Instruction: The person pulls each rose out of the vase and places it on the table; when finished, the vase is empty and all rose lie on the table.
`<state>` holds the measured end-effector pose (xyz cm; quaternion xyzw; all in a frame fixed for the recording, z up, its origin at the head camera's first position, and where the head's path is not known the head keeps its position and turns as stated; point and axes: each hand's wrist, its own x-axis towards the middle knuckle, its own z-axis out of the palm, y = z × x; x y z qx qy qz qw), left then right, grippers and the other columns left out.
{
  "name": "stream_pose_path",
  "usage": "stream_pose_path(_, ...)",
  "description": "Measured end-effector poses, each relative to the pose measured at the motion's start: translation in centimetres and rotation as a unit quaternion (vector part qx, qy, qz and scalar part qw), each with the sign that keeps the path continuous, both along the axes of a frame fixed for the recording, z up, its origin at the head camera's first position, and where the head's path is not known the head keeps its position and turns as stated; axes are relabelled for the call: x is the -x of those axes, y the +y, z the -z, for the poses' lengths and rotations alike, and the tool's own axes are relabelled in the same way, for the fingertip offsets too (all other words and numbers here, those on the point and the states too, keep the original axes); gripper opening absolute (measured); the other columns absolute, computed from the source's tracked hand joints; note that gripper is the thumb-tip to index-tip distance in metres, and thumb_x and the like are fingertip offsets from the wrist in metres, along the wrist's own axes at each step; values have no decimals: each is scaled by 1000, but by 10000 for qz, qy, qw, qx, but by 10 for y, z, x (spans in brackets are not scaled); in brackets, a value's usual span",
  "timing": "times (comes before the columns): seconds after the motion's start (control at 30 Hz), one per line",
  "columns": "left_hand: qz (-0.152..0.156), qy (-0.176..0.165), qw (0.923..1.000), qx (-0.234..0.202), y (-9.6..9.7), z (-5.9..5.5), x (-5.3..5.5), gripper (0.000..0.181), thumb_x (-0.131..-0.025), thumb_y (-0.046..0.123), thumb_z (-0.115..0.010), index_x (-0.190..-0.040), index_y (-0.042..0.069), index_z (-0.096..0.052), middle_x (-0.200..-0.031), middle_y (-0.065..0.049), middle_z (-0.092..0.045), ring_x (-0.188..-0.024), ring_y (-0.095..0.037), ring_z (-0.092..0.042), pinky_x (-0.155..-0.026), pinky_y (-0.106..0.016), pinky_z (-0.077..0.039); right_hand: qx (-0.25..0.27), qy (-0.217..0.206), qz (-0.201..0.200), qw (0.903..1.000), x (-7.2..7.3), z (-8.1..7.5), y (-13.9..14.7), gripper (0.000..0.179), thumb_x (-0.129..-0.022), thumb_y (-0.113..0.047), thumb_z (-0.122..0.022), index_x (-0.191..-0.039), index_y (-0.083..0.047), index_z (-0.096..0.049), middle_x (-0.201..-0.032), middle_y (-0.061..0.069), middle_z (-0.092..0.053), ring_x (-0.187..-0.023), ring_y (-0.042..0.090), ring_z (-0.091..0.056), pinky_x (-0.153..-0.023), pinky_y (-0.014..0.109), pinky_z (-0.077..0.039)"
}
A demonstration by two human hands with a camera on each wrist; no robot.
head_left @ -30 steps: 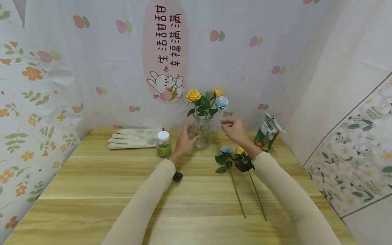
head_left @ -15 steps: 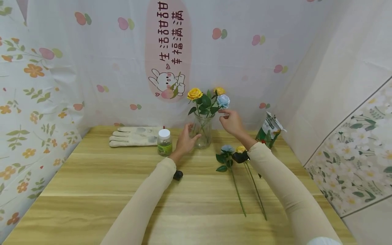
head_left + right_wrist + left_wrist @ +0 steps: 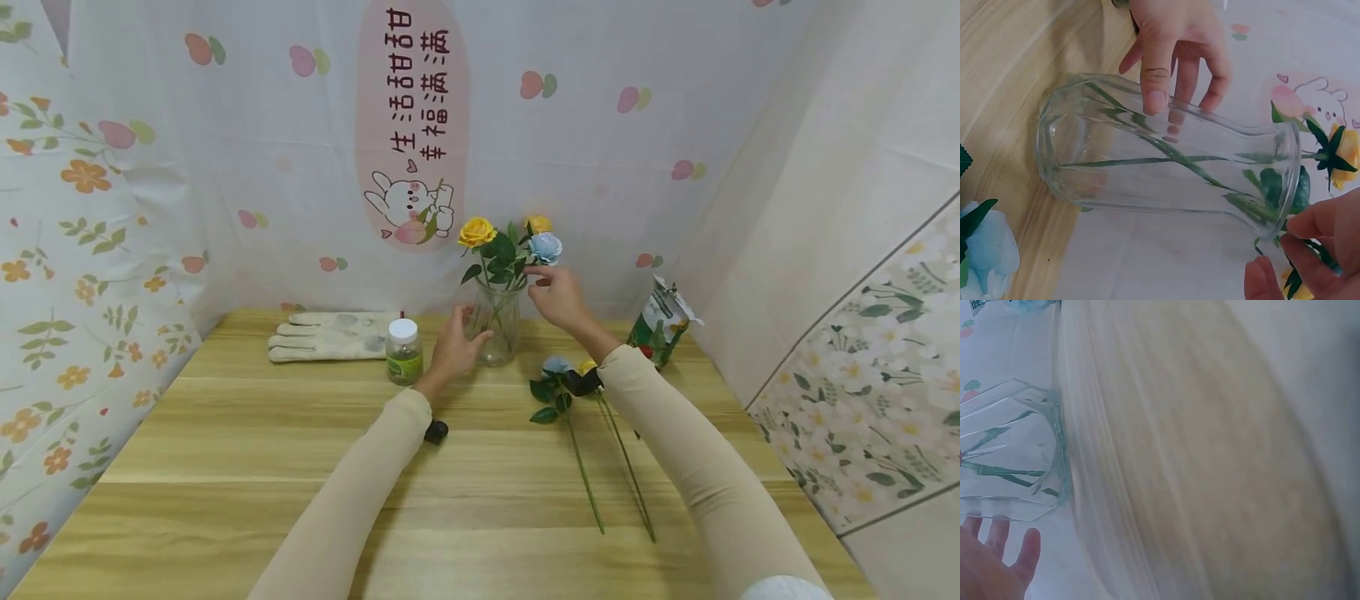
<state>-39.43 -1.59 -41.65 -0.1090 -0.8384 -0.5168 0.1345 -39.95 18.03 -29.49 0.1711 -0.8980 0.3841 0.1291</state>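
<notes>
A clear glass vase [image 3: 495,321] stands upright at the back of the table, holding two yellow roses [image 3: 477,232] and a light blue rose [image 3: 545,248]. Its crossing stems show through the glass in the right wrist view. My left hand [image 3: 455,344] holds the vase from the left, thumb on the near side and fingers behind. At the rim, my right hand [image 3: 557,297] pinches the greenery of the light blue rose with its fingertips. Another blue rose [image 3: 557,367] and a yellow rose [image 3: 587,367] lie on the table below the right forearm, the yellow bloom partly hidden.
Left of the vase stands a white-lidded jar [image 3: 404,353], with a pale glove [image 3: 330,336] lying behind it. A green and white packet [image 3: 662,325] stands at the back right. Printed cloth [image 3: 300,167] hangs behind the wooden table [image 3: 300,467].
My right hand has moved left to the vase's rim and taken hold at the light blue rose's greenery. The left hand has stayed on the vase.
</notes>
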Motion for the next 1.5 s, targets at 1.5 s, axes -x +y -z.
stream_pose_path(1.5,-84,-43,9999,131,2,-1,0,57,-93,26,-72,-140,13,-42,-145,-8,-51,-132,-27,-49,-106,-49,-41,1964,2010,650,9575,-4,-14,-3,19,-89,-2,-66,-106,4,-69,-105,15,-72,-87,30,-72,-65,15,-51)
